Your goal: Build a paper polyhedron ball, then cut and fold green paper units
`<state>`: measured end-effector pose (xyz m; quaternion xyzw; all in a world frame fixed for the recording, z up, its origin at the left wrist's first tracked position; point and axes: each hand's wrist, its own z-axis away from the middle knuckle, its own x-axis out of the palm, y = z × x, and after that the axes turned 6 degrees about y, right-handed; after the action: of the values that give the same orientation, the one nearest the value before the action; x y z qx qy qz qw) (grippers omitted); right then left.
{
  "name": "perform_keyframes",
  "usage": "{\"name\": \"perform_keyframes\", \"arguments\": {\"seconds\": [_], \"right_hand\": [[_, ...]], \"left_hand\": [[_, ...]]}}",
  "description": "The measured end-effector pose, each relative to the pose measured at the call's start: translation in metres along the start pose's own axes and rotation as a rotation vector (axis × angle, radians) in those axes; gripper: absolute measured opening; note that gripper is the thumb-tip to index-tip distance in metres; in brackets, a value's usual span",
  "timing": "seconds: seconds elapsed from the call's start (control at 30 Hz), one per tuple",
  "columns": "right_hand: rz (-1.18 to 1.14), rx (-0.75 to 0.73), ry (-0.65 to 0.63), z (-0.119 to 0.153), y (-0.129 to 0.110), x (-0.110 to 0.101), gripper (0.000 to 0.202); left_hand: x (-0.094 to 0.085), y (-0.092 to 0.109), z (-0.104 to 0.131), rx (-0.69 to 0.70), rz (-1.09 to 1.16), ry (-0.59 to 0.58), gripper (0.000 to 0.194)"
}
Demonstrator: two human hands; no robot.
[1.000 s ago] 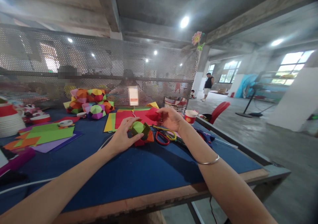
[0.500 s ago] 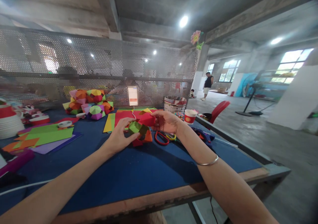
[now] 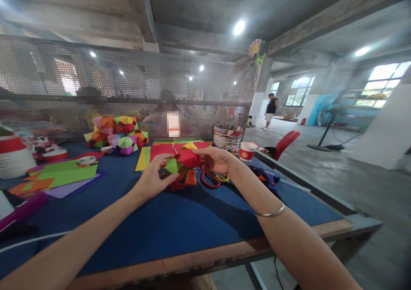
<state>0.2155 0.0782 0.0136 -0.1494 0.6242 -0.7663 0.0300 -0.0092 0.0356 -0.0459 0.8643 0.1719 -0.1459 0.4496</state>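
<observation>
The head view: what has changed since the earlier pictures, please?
The right hand has moved the red folded paper piece left to the green and orange paper model; contact is unclear. Nothing was visibly released. The left hand stayed on the model; the red-handled scissors stayed put.

Left hand [image 3: 150, 178] hides part of the paper model [image 3: 183, 172]; right hand [image 3: 216, 160], part of the scissors [image 3: 211, 186]. Phone [image 3: 173, 125] screen: blurred, unreadable. Left edge cuts off cups [image 3: 14, 163] and a purple object [image 3: 28, 210]. Figures [image 3: 91, 96] beyond the far mesh [image 3: 205, 88]: indistinct.
</observation>
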Motion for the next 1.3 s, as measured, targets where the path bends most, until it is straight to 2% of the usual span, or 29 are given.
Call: {"name": "perform_keyframes", "arguments": {"seconds": [0.4, 0.63, 0.9, 1.3], "right_hand": [[0.076, 0.073, -0.007, 0.005, 0.0, 0.008, 0.001], [0.088, 0.056, 0.015, 0.008, 0.003, 0.012, 0.011], [0.096, 0.009, 0.02, 0.003, 0.007, 0.011, 0.012], [0.131, -0.036, 0.002, -0.005, 0.015, 0.012, 0.011]], "left_hand": [[0.002, -0.015, -0.001, 0.062, 0.061, -0.013, 0.052], [0.001, -0.015, -0.001, 0.089, 0.022, 0.005, 0.051], [0.002, -0.018, -0.002, 0.128, -0.01, 0.047, 0.05], [0.003, -0.021, -0.002, 0.157, -0.043, 0.035, 0.049]]}}
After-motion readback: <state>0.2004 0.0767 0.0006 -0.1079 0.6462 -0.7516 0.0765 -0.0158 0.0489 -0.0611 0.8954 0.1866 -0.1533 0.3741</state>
